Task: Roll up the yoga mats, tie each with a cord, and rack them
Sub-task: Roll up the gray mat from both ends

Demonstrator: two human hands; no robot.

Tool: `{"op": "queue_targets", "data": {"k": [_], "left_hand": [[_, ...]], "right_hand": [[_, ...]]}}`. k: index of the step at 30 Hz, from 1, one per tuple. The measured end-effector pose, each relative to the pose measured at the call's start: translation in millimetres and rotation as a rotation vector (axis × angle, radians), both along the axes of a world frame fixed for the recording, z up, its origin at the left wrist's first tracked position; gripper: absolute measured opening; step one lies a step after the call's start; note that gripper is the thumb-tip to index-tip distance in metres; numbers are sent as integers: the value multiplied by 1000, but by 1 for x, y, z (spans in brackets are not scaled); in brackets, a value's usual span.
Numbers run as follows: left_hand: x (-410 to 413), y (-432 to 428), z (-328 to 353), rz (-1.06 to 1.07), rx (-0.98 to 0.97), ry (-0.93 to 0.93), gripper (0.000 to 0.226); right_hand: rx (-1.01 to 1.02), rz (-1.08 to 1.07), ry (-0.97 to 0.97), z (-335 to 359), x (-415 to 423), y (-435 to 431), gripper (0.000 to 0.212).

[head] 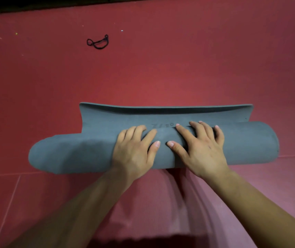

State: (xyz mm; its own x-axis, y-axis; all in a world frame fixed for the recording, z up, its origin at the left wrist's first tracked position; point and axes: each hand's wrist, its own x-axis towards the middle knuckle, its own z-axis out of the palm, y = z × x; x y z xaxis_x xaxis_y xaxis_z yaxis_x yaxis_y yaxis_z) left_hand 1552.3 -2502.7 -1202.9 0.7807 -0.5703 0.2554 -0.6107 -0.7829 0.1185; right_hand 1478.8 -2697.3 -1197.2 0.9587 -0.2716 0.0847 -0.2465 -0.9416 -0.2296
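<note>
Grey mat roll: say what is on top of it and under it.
On top, the left hand and right hand press flat. Underneath, the red floor shows around the grey mat roll; the covered patch cannot be seen.

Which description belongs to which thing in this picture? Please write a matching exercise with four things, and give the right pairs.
Things
1. rolled part of the grey mat
2. black cord
3. free end of the mat
4. floor

Descriptions
A. red, under everything
B. pressed by the left hand and the right hand
C. lying alone, beyond the mat, untouched
D. curling upward, not yet rolled in

Pairs: 1-B, 2-C, 3-D, 4-A
</note>
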Motion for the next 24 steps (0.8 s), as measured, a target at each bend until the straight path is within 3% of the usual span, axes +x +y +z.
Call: {"op": "queue_targets", "data": {"k": [14,24], "left_hand": [[61,-17,5,-18,-32,62,39],[106,-30,10,-29,74,262,68]], "right_hand": [[-80,-111,-93,-6,35,12,76],[-66,-35,81,4,81,-2,75]]}}
